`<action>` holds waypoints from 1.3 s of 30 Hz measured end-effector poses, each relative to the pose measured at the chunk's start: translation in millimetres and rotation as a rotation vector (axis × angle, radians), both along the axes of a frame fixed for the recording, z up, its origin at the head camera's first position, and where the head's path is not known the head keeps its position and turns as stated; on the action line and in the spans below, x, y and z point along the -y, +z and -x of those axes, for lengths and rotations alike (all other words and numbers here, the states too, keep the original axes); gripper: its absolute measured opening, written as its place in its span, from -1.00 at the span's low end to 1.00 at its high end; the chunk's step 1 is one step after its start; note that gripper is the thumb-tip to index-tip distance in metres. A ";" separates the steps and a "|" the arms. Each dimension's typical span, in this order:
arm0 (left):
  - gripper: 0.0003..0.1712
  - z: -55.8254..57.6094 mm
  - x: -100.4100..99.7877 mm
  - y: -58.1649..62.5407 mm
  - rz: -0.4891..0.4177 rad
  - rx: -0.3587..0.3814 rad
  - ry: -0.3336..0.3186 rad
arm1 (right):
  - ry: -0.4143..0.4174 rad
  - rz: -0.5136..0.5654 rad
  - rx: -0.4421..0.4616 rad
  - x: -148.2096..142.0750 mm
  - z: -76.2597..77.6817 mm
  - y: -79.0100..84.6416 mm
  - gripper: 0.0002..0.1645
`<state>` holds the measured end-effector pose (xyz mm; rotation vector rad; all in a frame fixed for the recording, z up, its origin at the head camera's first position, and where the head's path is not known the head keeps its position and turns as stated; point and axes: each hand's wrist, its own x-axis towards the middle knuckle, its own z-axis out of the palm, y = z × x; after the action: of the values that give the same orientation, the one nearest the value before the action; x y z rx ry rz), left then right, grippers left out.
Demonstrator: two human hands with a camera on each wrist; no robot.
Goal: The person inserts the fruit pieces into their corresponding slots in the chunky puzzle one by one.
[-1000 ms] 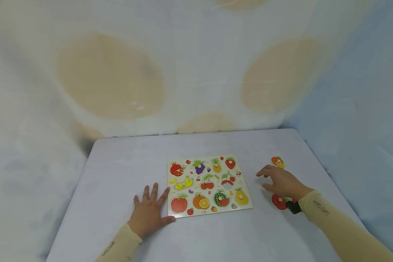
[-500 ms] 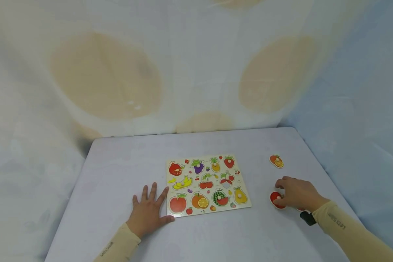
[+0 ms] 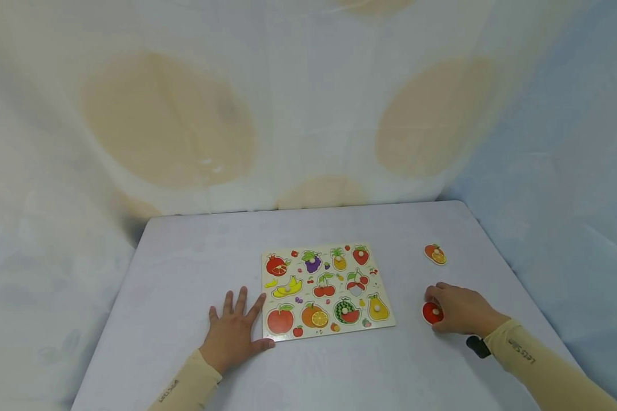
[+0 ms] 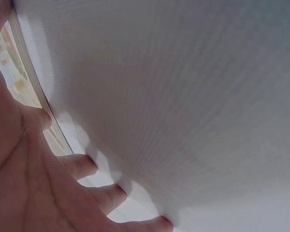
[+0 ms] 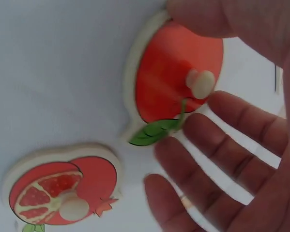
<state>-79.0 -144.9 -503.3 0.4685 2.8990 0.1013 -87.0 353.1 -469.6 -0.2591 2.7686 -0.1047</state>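
Observation:
My right hand (image 3: 457, 308) grips a red apple puzzle piece (image 5: 178, 67) with a green leaf and a round knob. In the right wrist view the thumb lies at one edge of it and the fingertips at the opposite edge, by the leaf. A pomegranate puzzle piece (image 5: 62, 186) with its own knob lies beside it on the table. My left hand (image 3: 233, 337) rests flat with spread fingers at the left edge of the fruit puzzle board (image 3: 313, 291); its thumb and index fingertip touch that edge.
An orange puzzle piece (image 3: 435, 254) lies on the white table (image 3: 195, 251) beyond my right hand. Several knobbed fruit pieces sit in the board. A dark strap-like thing (image 3: 478, 346) shows under the right wrist. Cloth walls (image 3: 308, 103) stand behind the table and at both sides.
My right hand has moved right and nearer, from beside the board to the apple piece, and has closed on its edges. The left hand and the board stay in place.

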 end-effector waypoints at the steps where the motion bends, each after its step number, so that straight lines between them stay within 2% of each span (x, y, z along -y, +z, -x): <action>1: 0.19 -0.1 0.1 0.2 -0.003 -0.005 -0.002 | 0.000 0.011 -0.007 0.7 -0.1 -0.7 -0.36; 6: 0.19 -0.5 0.4 1.1 -0.007 -0.019 -0.009 | -0.027 0.060 -0.017 3.7 -0.4 -3.5 -0.31; 14: 0.19 -0.4 0.0 0.3 -0.001 -0.006 0.000 | -0.064 0.068 -0.052 -0.5 -3.4 -9.6 -0.41; 22: 0.20 0.1 0.1 -1.3 0.001 0.000 0.008 | -0.031 0.105 -0.112 -2.1 -5.4 -14.8 -0.51; 27: 0.20 0.5 0.0 -2.5 0.000 0.008 0.012 | -0.022 0.111 -0.133 -1.6 -5.5 -15.3 -0.49; 39: 0.20 -0.1 -0.7 0.5 0.010 -0.001 0.007 | -0.022 0.057 -0.176 1.4 0.1 -19.4 -0.46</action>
<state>-78.8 -144.2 -502.7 0.4573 2.9007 0.0883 -87.1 351.7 -489.0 -0.2644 2.9474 -0.1737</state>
